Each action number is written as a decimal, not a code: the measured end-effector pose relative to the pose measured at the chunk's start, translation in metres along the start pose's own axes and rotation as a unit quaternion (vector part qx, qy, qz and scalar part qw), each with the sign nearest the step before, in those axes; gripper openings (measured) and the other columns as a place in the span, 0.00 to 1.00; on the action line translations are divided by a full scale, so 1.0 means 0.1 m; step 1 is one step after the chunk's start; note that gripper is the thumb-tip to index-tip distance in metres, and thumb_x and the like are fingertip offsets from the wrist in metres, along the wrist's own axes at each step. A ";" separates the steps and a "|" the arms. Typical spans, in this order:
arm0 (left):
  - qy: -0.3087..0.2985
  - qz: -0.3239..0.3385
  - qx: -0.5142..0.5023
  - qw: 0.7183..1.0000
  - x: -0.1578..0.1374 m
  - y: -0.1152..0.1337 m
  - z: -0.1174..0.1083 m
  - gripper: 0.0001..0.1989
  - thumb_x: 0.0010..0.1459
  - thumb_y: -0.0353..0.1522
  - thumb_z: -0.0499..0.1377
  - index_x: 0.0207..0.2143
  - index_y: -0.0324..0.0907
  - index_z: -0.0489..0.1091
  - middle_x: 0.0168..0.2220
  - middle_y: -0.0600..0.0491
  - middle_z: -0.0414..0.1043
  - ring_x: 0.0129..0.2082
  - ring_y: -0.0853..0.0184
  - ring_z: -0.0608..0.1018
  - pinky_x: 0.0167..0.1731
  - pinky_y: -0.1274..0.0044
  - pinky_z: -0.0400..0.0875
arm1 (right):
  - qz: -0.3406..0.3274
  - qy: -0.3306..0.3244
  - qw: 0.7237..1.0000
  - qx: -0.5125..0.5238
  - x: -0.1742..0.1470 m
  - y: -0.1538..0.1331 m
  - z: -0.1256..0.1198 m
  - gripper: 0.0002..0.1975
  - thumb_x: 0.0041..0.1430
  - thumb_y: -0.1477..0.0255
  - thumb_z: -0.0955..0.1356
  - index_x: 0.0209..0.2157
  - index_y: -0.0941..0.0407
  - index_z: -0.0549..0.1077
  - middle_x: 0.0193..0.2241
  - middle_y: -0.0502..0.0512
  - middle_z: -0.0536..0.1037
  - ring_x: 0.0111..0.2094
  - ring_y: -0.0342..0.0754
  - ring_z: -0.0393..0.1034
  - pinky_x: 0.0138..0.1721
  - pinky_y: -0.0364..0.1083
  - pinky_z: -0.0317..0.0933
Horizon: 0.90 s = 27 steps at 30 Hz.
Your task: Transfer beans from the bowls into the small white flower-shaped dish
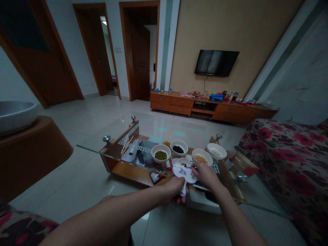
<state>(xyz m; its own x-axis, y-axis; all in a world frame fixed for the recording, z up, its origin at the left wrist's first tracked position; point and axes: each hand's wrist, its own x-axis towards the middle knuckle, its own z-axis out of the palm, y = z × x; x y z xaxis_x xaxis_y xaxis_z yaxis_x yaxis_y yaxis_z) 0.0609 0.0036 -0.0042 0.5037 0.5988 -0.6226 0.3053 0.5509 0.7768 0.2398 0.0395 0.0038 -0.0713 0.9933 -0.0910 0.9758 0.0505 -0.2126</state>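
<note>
My left hand (pixel 176 188) is wrapped around the handle of a white, purple-edged, paddle-shaped piece (pixel 181 173) with a purple print on it. A few dark and yellowish beans (pixel 183 165) lie at its far end. My right hand (pixel 205 173) pinches a thin purplish utensil (pixel 189 167) reaching over that piece; its exact kind is too small to tell. Just beyond stand white bowls: one with green beans (pixel 161 155), one with black beans (pixel 177 149), one with yellow soybeans (pixel 200 159), and one with pale pieces (pixel 215 152).
The bowls stand on a glass-topped coffee table (pixel 151 145) with metal knobs at its corners. Chopsticks (pixel 127 144) lie at its left. A flowered sofa (pixel 282 153) borders the right side. A large metal basin (pixel 16 116) sits on a brown stand at left.
</note>
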 end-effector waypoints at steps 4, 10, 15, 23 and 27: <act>0.002 0.000 -0.005 1.000 0.00 0.00 0.00 0.20 0.63 0.36 0.38 0.27 0.41 0.64 0.14 0.53 0.62 0.11 0.72 0.59 0.15 0.81 0.51 | -0.001 -0.002 1.000 -0.004 0.00 -0.01 0.00 0.13 0.59 0.66 0.61 0.40 0.55 0.75 0.39 0.58 0.78 0.40 0.50 0.72 0.35 0.43 0.55; -0.004 0.007 -0.012 1.000 0.05 -0.04 -0.02 0.21 0.62 0.35 0.37 0.26 0.41 0.65 0.14 0.53 0.63 0.10 0.71 0.59 0.14 0.80 0.50 | -0.009 -0.001 1.000 -0.005 -0.02 -0.04 -0.02 0.13 0.60 0.67 0.61 0.40 0.55 0.74 0.38 0.58 0.78 0.39 0.49 0.71 0.35 0.43 0.55; -0.004 0.003 -0.010 1.000 0.06 -0.05 -0.02 0.21 0.63 0.36 0.37 0.26 0.41 0.64 0.13 0.54 0.62 0.10 0.72 0.59 0.15 0.81 0.50 | -0.009 0.001 1.000 -0.006 -0.03 -0.03 -0.02 0.13 0.60 0.67 0.61 0.40 0.54 0.75 0.39 0.59 0.78 0.41 0.49 0.71 0.38 0.43 0.56; -0.012 0.002 -0.004 1.000 0.07 -0.05 -0.01 0.21 0.63 0.36 0.36 0.27 0.41 0.65 0.14 0.54 0.62 0.11 0.72 0.59 0.16 0.80 0.50 | -0.025 0.089 0.994 0.051 0.01 -0.08 -0.08 0.15 0.61 0.65 0.60 0.41 0.54 0.75 0.37 0.57 0.79 0.41 0.49 0.72 0.40 0.43 0.58; -0.004 0.001 -0.006 1.000 0.05 -0.04 0.01 0.23 0.63 0.36 0.35 0.25 0.41 0.64 0.13 0.54 0.61 0.11 0.72 0.59 0.16 0.80 0.50 | -0.009 0.157 0.986 0.062 0.15 -0.24 -0.10 0.16 0.63 0.63 0.59 0.44 0.51 0.74 0.37 0.55 0.79 0.40 0.49 0.73 0.38 0.43 0.58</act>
<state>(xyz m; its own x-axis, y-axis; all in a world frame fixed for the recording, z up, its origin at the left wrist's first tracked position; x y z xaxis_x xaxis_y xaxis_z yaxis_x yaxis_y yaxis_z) 0.0631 0.0036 -0.0098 0.5105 0.5956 -0.6201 0.2943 0.5566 0.7769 0.2172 0.0538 0.0170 -0.0013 0.9766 0.2151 0.9407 0.0742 -0.3310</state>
